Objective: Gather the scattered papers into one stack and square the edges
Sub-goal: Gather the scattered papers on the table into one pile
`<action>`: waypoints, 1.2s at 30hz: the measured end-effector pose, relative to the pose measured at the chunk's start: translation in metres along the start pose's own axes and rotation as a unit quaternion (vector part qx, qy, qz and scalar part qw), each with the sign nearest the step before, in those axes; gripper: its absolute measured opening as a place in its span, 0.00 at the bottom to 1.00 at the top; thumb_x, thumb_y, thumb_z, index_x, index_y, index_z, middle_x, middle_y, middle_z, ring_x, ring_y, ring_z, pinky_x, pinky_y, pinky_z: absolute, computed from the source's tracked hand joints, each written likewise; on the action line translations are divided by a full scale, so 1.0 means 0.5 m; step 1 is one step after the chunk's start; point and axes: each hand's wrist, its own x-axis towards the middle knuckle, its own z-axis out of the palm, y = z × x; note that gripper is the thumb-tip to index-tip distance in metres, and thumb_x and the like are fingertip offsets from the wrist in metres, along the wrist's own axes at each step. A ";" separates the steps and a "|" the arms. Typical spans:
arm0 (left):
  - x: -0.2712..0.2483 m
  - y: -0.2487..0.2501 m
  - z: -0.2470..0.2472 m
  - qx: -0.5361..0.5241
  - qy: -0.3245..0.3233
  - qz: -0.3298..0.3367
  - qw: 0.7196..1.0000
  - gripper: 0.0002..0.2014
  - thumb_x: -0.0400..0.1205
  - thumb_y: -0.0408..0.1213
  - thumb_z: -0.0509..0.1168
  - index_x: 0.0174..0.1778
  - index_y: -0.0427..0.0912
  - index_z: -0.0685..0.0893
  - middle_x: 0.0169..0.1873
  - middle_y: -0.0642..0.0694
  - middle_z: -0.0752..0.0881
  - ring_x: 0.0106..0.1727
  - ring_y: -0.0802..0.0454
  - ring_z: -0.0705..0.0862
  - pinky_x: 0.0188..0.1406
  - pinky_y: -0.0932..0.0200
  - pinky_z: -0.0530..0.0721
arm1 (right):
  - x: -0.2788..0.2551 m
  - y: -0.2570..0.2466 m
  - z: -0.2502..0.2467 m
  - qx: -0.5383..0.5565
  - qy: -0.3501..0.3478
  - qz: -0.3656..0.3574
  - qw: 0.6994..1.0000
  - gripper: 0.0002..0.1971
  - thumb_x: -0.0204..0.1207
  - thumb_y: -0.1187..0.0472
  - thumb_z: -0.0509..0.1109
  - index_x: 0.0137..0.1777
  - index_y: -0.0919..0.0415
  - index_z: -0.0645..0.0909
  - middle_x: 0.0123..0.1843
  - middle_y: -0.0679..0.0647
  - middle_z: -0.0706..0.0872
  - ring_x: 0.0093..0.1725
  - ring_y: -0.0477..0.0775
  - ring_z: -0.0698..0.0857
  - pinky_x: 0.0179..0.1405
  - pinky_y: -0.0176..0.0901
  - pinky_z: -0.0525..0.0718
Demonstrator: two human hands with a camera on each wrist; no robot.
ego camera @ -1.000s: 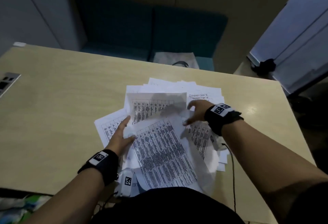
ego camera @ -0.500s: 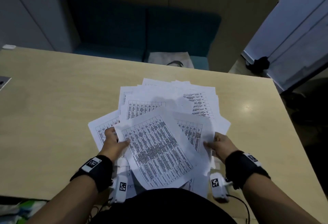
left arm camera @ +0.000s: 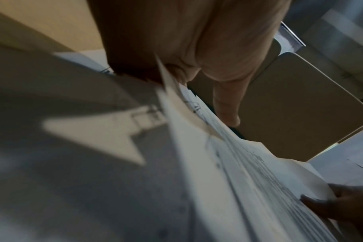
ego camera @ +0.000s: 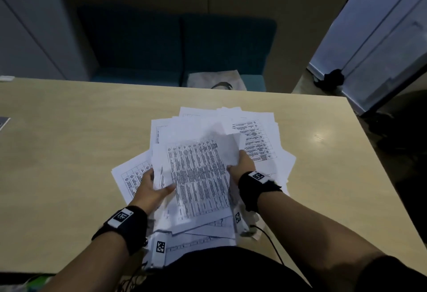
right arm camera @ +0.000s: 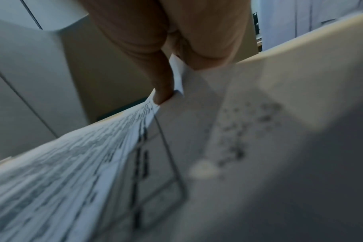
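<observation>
Several printed sheets form a loose pile on the light wooden table. I hold a bundle of sheets lifted above the pile, its top page dense with tables. My left hand grips the bundle's left edge, thumb on top, fingers beneath. My right hand pinches the right edge, where the upper corner folds over. In the left wrist view the thumb lies on the sheets. In the right wrist view a finger presses the printed page.
A teal sofa with a pale bag stands behind the table's far edge. A power panel sits at the table's left edge. Glass partition at the right. A cable trails from my right wrist.
My right hand came off the far sheets, took the right edge of the top bundle and moved inward and up. The bundle has turned straighter and lifted between both hands.
</observation>
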 end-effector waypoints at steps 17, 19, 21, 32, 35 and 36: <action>0.000 -0.022 -0.080 -0.114 0.059 -0.058 0.990 0.27 0.82 0.16 0.62 0.78 0.37 0.71 0.67 0.37 0.82 0.65 0.39 0.81 0.60 0.50 0.78 | 0.082 0.135 -0.153 -0.078 0.051 0.147 0.985 0.55 0.55 0.29 0.78 0.78 0.59 0.65 0.73 0.65 0.74 0.70 0.68 0.74 0.66 0.60 0.78; -0.001 -0.017 -0.068 -0.124 0.054 -0.063 0.989 0.28 0.82 0.16 0.62 0.78 0.40 0.71 0.67 0.40 0.82 0.68 0.39 0.80 0.63 0.49 0.76 | 0.080 0.122 -0.146 -0.144 0.068 0.157 0.975 0.53 0.55 0.24 0.73 0.76 0.56 0.70 0.71 0.63 0.71 0.71 0.68 0.70 0.68 0.58 0.74; -0.003 -0.012 -0.057 -0.132 0.057 -0.063 0.988 0.27 0.83 0.17 0.62 0.77 0.42 0.71 0.66 0.41 0.82 0.66 0.41 0.80 0.64 0.50 0.75 | 0.076 0.113 -0.136 -0.165 0.082 0.145 0.972 0.48 0.57 0.26 0.74 0.73 0.54 0.72 0.71 0.61 0.69 0.72 0.67 0.67 0.68 0.59 0.71; 0.004 -0.016 -0.056 -0.088 0.053 -0.064 0.993 0.23 0.82 0.24 0.68 0.66 0.53 0.76 0.60 0.44 0.86 0.62 0.41 0.84 0.60 0.46 0.81 | 0.054 0.092 -0.128 -0.136 0.074 0.197 0.968 0.52 0.50 0.36 0.84 0.70 0.60 0.66 0.70 0.64 0.69 0.70 0.67 0.69 0.61 0.62 0.77; -0.001 -0.011 -0.056 -0.060 0.054 -0.049 0.996 0.24 0.82 0.25 0.68 0.71 0.49 0.74 0.61 0.45 0.86 0.60 0.43 0.85 0.57 0.48 0.82 | 0.033 0.113 -0.125 -0.160 0.127 0.232 0.951 0.61 0.43 0.28 0.82 0.72 0.62 0.62 0.71 0.64 0.66 0.73 0.66 0.65 0.67 0.67 0.72; -0.005 -0.009 -0.055 -0.060 0.057 -0.049 0.995 0.24 0.82 0.25 0.68 0.73 0.48 0.74 0.60 0.45 0.85 0.60 0.43 0.84 0.57 0.48 0.81 | 0.026 0.116 -0.125 -0.150 0.137 0.239 0.950 0.62 0.43 0.30 0.83 0.72 0.64 0.61 0.71 0.64 0.67 0.73 0.66 0.66 0.68 0.65 0.71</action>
